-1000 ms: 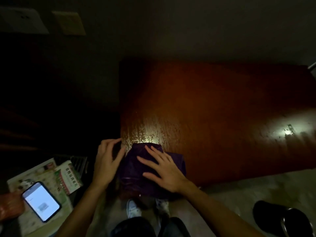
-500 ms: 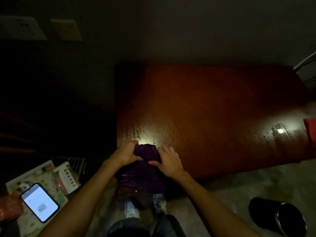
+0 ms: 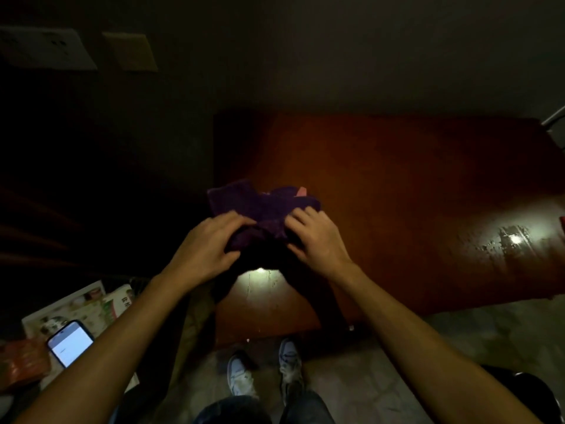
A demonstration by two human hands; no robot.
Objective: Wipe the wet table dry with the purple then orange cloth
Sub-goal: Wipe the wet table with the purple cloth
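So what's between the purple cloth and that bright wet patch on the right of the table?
Head view: only bare tabletop lies between the purple cloth and the wet patch; nothing stands on it.

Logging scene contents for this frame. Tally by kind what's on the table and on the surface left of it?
Cloths: 1, the purple cloth, gripped by left hand and right hand on the table
Phones: 1, the phone
Printed packets or papers under and beside it: 2 at least
Orange item: 1
Total: 5
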